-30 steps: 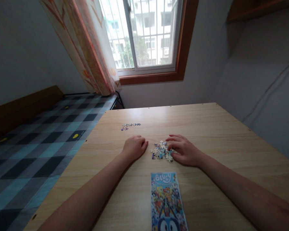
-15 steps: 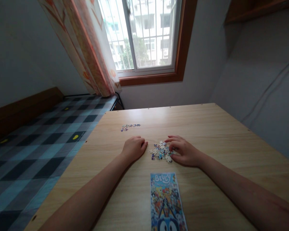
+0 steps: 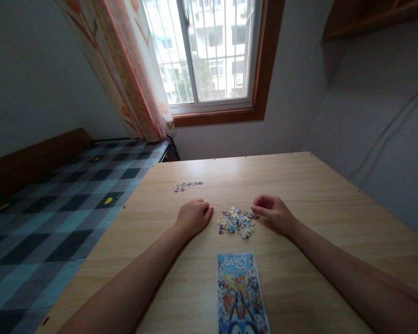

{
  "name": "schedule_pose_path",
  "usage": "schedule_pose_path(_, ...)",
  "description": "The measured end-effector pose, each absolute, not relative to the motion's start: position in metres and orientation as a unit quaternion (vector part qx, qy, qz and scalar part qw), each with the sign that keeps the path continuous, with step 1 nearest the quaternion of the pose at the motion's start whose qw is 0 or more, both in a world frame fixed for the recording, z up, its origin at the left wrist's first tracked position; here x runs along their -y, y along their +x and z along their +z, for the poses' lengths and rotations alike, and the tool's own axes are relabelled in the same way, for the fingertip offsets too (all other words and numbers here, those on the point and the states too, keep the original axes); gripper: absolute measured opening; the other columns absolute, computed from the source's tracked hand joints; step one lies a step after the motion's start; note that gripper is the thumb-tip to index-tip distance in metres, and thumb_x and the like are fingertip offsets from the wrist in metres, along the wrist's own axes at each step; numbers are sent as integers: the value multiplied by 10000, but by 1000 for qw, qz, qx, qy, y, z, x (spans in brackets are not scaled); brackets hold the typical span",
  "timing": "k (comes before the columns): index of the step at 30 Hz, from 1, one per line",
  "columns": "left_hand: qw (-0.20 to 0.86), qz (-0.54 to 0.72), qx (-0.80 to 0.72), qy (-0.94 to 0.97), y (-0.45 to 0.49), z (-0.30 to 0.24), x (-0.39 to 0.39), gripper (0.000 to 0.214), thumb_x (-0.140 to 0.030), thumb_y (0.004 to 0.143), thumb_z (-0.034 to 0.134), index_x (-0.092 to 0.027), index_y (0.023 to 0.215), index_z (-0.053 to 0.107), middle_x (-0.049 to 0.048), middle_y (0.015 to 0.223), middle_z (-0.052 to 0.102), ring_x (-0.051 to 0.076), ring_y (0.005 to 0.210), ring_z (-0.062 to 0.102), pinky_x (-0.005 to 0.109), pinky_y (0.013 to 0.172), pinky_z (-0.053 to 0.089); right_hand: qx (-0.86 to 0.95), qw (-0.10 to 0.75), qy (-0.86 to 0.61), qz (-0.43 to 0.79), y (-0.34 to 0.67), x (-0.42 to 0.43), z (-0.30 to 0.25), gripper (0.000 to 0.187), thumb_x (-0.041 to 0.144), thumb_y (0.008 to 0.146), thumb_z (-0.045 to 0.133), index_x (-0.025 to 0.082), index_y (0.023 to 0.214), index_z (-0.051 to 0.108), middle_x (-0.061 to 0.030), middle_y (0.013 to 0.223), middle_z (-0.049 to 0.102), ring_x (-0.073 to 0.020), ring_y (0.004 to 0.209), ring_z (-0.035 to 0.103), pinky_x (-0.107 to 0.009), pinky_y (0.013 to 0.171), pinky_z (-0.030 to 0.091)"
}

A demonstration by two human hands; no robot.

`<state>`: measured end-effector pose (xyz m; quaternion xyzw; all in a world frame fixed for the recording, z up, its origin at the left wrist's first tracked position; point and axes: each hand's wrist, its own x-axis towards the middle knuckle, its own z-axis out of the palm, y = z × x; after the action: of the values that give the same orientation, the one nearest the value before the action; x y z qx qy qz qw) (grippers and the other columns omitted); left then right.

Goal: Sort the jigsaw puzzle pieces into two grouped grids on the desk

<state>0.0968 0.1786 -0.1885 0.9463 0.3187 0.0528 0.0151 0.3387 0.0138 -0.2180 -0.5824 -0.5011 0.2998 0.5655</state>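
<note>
A loose pile of jigsaw puzzle pieces (image 3: 235, 223) lies mid-table, some coloured side up, others pale side up. My left hand (image 3: 194, 215) rests on the tabletop just left of the pile, fingers curled in and nothing visible in them. At the pile's right edge, my right hand (image 3: 273, 212) is held with thumb and forefinger pinched together. Whatever is between those fingertips, if anything, is too small to make out. Farther back on the left, several joined pieces (image 3: 191, 184) form a corner-shaped strip. A Bluey picture sheet (image 3: 242, 292) lies in front of the pile.
The wooden table (image 3: 320, 260) reaches toward the wall below a barred window (image 3: 219, 51). A bed with a checked cover (image 3: 55, 199) stands along the left side. An orange-patterned curtain (image 3: 125, 69) hangs beside the window, and a shelf (image 3: 369, 21) juts out at upper right.
My right hand has drawn back and up from the pile, and its spread fingers have closed into a pinch. The left hand stays in place. The view has tilted slightly.
</note>
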Motion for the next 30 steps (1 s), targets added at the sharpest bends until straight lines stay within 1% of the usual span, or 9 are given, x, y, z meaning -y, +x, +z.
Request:
schedule_pose_path(2, 16, 54, -319, 946, 97, -189, -178, 399, -418, 989, 443, -210, 754, 689, 73, 849, 680, 212, 824, 634, 329, 718, 423, 451, 591, -590, 316, 339, -16, -220, 400, 541, 727, 791, 172, 738, 637, -4, 679, 634, -129, 624, 562, -258, 605, 476)
schedule_pose_path(4, 15, 53, -318, 946, 96, -189, -178, 402, -416, 989, 441, -210, 750, 689, 73, 843, 679, 214, 824, 635, 329, 721, 425, 426, 604, -594, 318, 338, -18, -223, 428, 562, 702, 810, 168, 748, 648, -7, 687, 646, -125, 620, 560, -254, 600, 470)
schedule_pose_path(9, 12, 59, -315, 947, 96, -188, -179, 400, -412, 989, 446, -206, 730, 671, 70, 835, 680, 209, 814, 635, 328, 707, 414, 415, 612, -601, 301, 338, -22, -230, 448, 574, 676, 821, 174, 796, 658, -37, 741, 692, -154, 662, 618, -271, 617, 505)
schedule_pose_path(14, 24, 54, -319, 946, 96, -187, -178, 394, -416, 984, 454, -203, 734, 671, 77, 848, 682, 213, 830, 634, 337, 730, 422, 430, 585, -654, 210, 340, -23, -237, 362, 520, 771, 737, 171, 855, 697, -73, 826, 740, -193, 750, 686, -307, 684, 559)
schedule_pose_path(16, 26, 50, -323, 945, 97, -186, -177, 393, -415, 983, 449, -204, 746, 680, 78, 850, 684, 211, 832, 634, 338, 738, 428, 436, 574, -665, 196, 341, -22, -238, 321, 477, 793, 713, 167, 876, 712, -84, 870, 756, -207, 800, 711, -319, 723, 578)
schedule_pose_path(19, 21, 49, -326, 944, 97, -185, -176, 402, -416, 988, 435, -207, 753, 686, 76, 847, 685, 209, 824, 636, 332, 731, 428, 435, 558, -680, 190, 343, -21, -240, 278, 438, 804, 696, 176, 889, 728, -84, 909, 771, -220, 821, 734, -328, 733, 595)
schedule_pose_path(24, 11, 53, -316, 947, 96, -186, -177, 404, -408, 994, 433, -208, 748, 684, 72, 836, 678, 210, 817, 636, 325, 712, 420, 428, 528, -718, 153, 351, -20, -240, 256, 441, 801, 704, 201, 870, 760, -72, 897, 781, -238, 821, 746, -339, 746, 587)
schedule_pose_path(30, 8, 60, -309, 949, 95, -186, -178, 395, -400, 993, 445, -203, 736, 672, 67, 829, 678, 205, 811, 636, 323, 713, 415, 434, 475, -758, 102, 355, -21, -236, 293, 474, 831, 651, 214, 880, 777, -70, 902, 783, -238, 799, 732, -334, 722, 559)
